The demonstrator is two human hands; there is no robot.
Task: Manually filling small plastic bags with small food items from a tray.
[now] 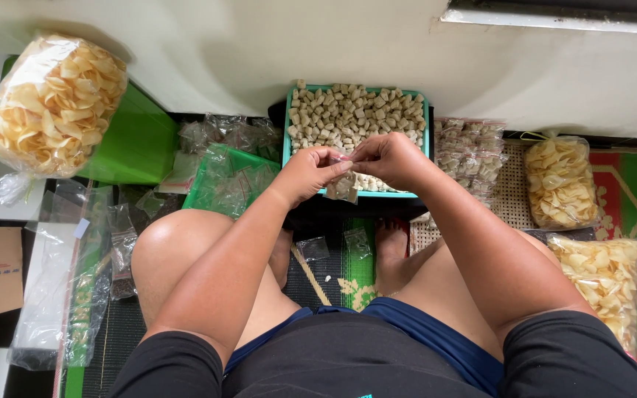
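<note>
My left hand [310, 173] and my right hand [387, 159] meet above the near edge of a teal tray [286, 140] filled with several small beige snack pieces. Both hands pinch the top of a small clear plastic bag [343, 186] that holds a few of those pieces and hangs between them. My bare knees and feet are below the hands, over a green and black woven mat.
A big clear bag of yellow chips [51, 103] rests on a green box [138, 144] at left. A green bag of empty packets [226, 179] lies beside the tray. Filled small packets [470, 151] and two chip bags [560, 181] [607, 278] lie at right.
</note>
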